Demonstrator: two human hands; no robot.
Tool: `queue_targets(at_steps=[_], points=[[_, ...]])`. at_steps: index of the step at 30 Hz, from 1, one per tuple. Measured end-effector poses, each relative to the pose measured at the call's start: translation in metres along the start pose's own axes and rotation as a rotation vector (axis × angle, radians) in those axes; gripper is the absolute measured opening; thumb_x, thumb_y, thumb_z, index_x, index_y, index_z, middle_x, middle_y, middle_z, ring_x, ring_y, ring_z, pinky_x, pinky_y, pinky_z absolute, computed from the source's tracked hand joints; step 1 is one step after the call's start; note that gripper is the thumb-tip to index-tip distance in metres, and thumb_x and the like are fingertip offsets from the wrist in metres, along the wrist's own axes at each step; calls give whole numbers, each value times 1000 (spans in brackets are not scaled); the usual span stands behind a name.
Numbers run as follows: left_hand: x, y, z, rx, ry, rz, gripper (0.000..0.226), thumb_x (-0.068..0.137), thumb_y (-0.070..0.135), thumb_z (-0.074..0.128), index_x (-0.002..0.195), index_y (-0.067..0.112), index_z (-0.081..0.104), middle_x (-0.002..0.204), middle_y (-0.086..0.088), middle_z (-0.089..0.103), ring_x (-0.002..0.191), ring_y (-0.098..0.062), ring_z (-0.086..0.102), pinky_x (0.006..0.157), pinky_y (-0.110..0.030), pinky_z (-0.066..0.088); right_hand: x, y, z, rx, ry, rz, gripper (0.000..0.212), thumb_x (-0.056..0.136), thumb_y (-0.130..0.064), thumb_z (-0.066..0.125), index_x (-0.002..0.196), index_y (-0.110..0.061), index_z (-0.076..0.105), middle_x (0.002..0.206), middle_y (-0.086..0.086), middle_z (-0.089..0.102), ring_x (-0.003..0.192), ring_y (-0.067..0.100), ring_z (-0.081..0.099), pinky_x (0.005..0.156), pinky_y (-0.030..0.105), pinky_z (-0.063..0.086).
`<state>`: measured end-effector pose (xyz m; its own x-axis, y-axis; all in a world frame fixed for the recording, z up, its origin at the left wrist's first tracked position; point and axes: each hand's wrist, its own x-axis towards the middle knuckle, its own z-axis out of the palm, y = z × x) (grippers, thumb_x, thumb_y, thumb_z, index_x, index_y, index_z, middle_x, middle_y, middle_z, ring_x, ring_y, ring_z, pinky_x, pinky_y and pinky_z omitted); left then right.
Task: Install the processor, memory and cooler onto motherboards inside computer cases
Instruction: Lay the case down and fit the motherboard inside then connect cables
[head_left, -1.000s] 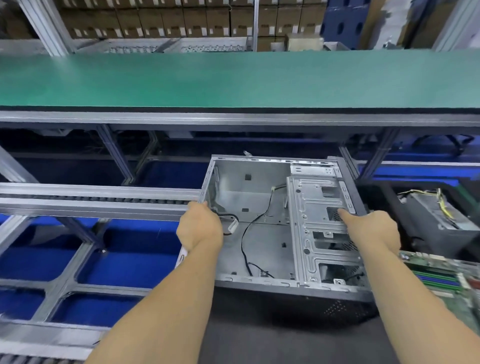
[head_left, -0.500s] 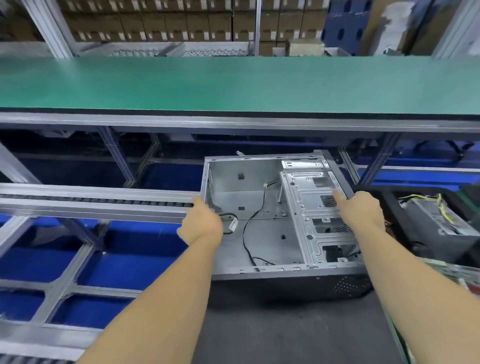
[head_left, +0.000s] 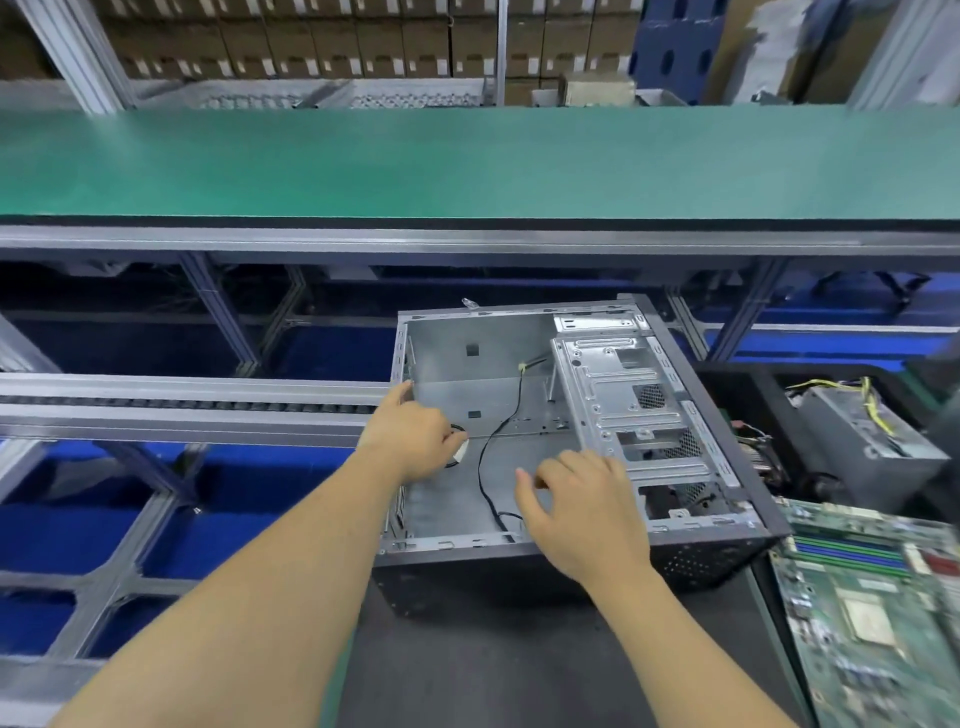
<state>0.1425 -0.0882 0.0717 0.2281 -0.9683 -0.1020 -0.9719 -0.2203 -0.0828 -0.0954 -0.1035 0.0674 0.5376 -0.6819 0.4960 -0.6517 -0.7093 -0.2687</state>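
An open grey computer case lies on its side on the dark mat, with no board inside. Its drive cage fills the right half. A black cable runs across the bare floor. My left hand reaches over the case's left wall, its fingers curled at the cable's white connector. Hovering above the case floor near the front edge is my right hand, fingers loosely spread and holding nothing. A green motherboard lies to the right of the case.
A grey power supply with yellow wires sits in a black bin at the right. A green conveyor belt runs across behind the case. A roller rail meets the case from the left. Cardboard boxes line the back.
My right hand left the drive cage and came back over the case floor. My left hand let go of the left wall and moved inward to the white connector.
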Motion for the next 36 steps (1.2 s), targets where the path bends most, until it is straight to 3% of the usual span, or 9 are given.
queue_targets(at_steps=[5,14,17,19,22,24,27,32,36], points=[[-2,6,0,-54,12,-94,52,99,43,28,73,22,67,62,4,58,82,-16,56,122,-34,7,3,13,6,90,45,-87,39,92,-31,46,59,-12,55,54,-1,49,52,24,48,63,36,41],[-35,86,-7,-64,-129,-354,32,91,34,34,82,21,62,66,1,59,83,-22,63,120,-49,3,53,91,-18,127,-310,45,36,95,-33,42,62,-24,37,60,-6,43,59,15,44,58,33,36],[-35,94,-6,-154,-69,-330,30,90,37,36,73,20,54,76,-2,63,80,-25,56,112,-47,16,45,81,-23,56,-134,115,36,95,-29,47,60,-23,47,64,-7,47,67,18,49,71,35,37],[-27,77,-10,-196,-6,-239,32,93,39,37,78,19,56,87,-3,66,79,-26,51,97,-42,30,24,60,-17,-16,39,266,11,90,-21,64,92,-17,74,99,4,66,103,31,58,95,48,38],[-18,48,-13,-206,14,-52,36,95,41,35,80,20,59,82,0,66,82,-24,55,89,-36,33,4,31,-8,78,-115,707,75,92,-25,64,158,-30,30,167,16,15,152,40,13,117,61,18],[-19,39,-9,-176,-31,4,37,94,44,35,79,20,60,78,2,64,80,-24,55,73,-33,34,1,22,-6,298,-160,852,88,98,-20,56,163,-33,-2,169,12,-18,155,42,-3,119,59,20],[-22,42,-9,-110,-131,-33,37,88,49,35,79,23,60,76,5,60,77,-23,55,58,-28,30,4,19,-4,435,-114,836,88,99,0,48,163,-33,-2,163,13,-35,154,45,-9,120,46,22],[-22,69,-19,-47,-346,-108,41,90,49,32,93,21,63,102,-2,68,91,-25,58,74,-33,37,17,49,-6,391,-229,770,83,95,11,46,160,-35,26,163,5,-37,157,36,-5,110,35,33],[-28,118,-19,-67,-543,-110,48,97,38,30,137,22,52,148,-4,48,129,-29,49,102,-43,36,34,96,-23,379,-376,574,72,100,3,47,159,-35,32,167,1,-28,149,37,33,102,33,44]])
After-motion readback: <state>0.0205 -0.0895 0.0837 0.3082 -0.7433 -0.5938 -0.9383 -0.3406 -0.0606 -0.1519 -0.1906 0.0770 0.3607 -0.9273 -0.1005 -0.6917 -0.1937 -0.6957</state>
